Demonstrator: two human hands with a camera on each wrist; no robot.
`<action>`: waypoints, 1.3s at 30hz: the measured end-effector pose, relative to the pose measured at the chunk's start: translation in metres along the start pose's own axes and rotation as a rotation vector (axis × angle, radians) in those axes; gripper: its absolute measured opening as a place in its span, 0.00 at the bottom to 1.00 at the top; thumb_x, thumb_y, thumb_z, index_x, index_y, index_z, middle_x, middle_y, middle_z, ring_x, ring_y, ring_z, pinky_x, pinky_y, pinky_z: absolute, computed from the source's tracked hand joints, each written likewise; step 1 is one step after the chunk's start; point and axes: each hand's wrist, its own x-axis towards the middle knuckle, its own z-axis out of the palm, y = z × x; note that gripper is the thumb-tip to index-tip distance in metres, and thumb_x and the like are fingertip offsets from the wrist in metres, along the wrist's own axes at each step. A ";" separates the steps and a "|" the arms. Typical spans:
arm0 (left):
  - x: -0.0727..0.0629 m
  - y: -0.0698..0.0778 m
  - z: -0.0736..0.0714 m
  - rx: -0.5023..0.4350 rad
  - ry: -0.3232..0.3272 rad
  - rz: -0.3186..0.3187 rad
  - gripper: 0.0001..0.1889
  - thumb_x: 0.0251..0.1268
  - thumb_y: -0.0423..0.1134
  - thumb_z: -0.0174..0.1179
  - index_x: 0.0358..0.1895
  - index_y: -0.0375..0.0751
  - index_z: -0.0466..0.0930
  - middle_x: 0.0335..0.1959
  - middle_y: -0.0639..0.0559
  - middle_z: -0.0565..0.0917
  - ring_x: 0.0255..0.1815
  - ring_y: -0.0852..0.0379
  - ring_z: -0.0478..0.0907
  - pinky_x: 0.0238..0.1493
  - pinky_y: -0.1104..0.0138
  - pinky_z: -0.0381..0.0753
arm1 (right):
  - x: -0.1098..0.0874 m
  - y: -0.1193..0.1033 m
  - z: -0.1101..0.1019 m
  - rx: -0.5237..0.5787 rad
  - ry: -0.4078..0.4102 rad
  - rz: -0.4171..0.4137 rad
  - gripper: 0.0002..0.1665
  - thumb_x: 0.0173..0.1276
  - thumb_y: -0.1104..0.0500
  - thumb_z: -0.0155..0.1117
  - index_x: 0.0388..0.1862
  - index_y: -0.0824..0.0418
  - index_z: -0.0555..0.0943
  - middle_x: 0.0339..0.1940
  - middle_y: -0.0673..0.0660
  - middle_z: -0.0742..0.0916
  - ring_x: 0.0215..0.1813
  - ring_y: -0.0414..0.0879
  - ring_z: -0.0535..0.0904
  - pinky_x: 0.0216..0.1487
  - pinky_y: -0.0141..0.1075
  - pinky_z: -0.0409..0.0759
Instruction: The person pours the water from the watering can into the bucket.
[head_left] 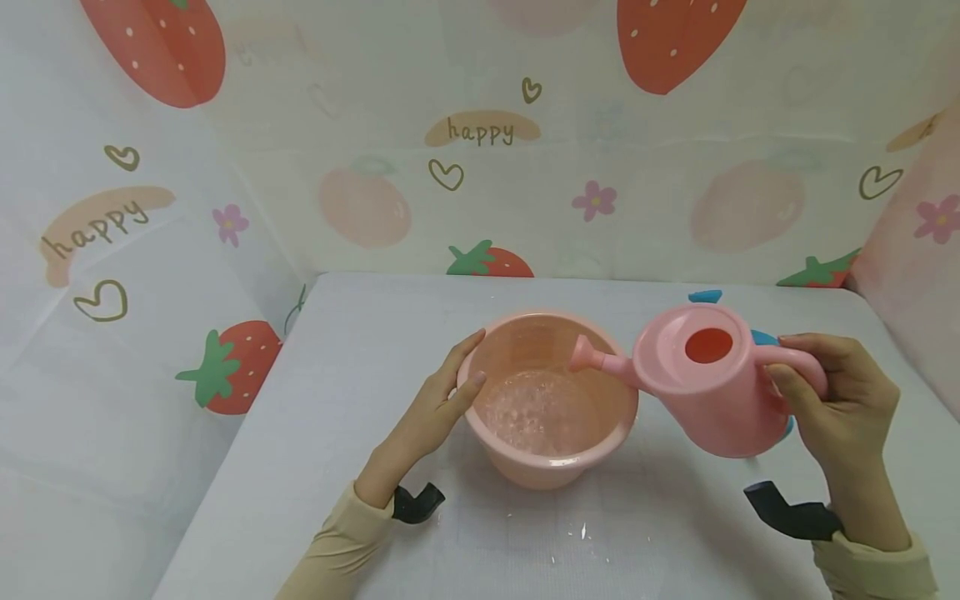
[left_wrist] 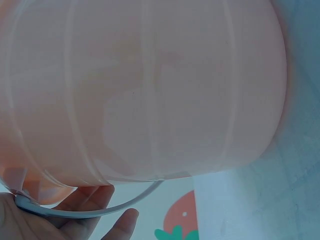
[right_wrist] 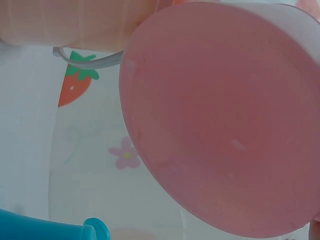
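Note:
A peach plastic bucket (head_left: 536, 479) stands on the white table, with bubbly, rippling water (head_left: 525, 408) in it. My left hand (head_left: 438, 400) grips its left rim, thumb over the edge. A pale bail handle (left_wrist: 85, 214) hangs by those fingers in the left wrist view. My right hand (head_left: 847, 392) holds a pink watering can (head_left: 727, 408) by its handle. The can is raised off the table and tipped left, its spout head (head_left: 582, 354) inside the bucket's opening. In the right wrist view the can's round base (right_wrist: 220, 120) fills much of the picture.
A blue object (head_left: 705, 296) is mostly hidden behind the watering can; a blue tubular part (right_wrist: 45, 227) shows in the right wrist view. Water drops (head_left: 583, 531) lie on the table before the bucket. Printed fabric walls (head_left: 645, 133) stand behind and at the sides.

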 end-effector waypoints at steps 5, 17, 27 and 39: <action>0.000 0.000 0.000 -0.005 -0.002 0.009 0.29 0.70 0.56 0.42 0.72 0.64 0.47 0.72 0.62 0.56 0.70 0.60 0.58 0.66 0.53 0.62 | 0.001 -0.001 0.002 0.010 0.001 -0.009 0.20 0.48 0.73 0.71 0.36 0.85 0.76 0.33 0.61 0.87 0.33 0.42 0.83 0.38 0.23 0.79; 0.000 0.001 0.000 -0.014 -0.005 0.008 0.29 0.70 0.56 0.42 0.72 0.63 0.47 0.72 0.61 0.55 0.70 0.60 0.57 0.67 0.54 0.61 | 0.006 -0.007 -0.001 -0.018 -0.052 0.028 0.20 0.50 0.72 0.70 0.39 0.85 0.75 0.35 0.60 0.87 0.35 0.42 0.82 0.41 0.23 0.78; -0.001 0.001 0.002 -0.012 0.034 0.029 0.29 0.70 0.55 0.42 0.72 0.60 0.50 0.71 0.60 0.57 0.69 0.59 0.60 0.65 0.56 0.64 | 0.009 -0.010 0.002 -0.053 -0.078 0.020 0.19 0.52 0.71 0.69 0.39 0.84 0.76 0.36 0.58 0.87 0.36 0.41 0.82 0.42 0.22 0.78; -0.002 0.017 0.000 0.190 0.135 0.075 0.32 0.67 0.56 0.48 0.72 0.58 0.50 0.73 0.61 0.53 0.72 0.59 0.52 0.61 0.53 0.69 | 0.011 -0.008 -0.001 -0.037 -0.077 0.014 0.20 0.50 0.72 0.70 0.38 0.84 0.76 0.34 0.59 0.87 0.34 0.41 0.82 0.41 0.23 0.78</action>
